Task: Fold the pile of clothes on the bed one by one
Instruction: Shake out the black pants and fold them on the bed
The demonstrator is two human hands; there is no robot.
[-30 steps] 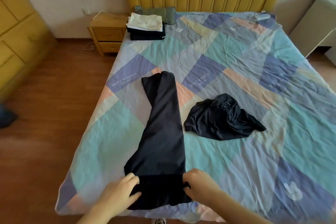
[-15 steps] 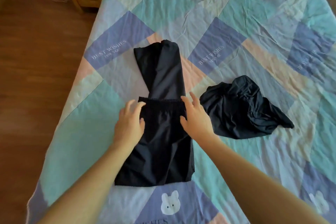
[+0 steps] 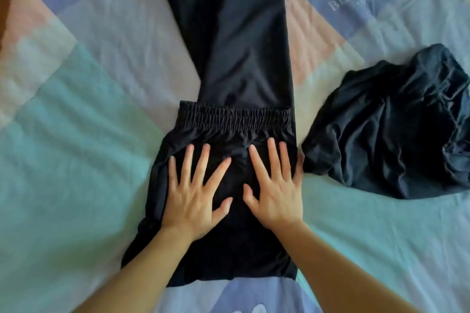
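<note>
Both hands lie flat with spread fingers, the left hand (image 3: 194, 195) and right hand (image 3: 276, 189) pressing the black trousers (image 3: 241, 58), gripping nothing. The trousers are folded back, the elastic waistband (image 3: 235, 119) lying across the legs, which run toward the bed's (image 3: 76, 122) far end. Beside them lies a crumpled dark garment (image 3: 396, 124), perhaps a shirt.

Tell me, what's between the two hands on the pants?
Only black fabric of the pants shows between the left hand and right hand, seen in the head view.
</note>
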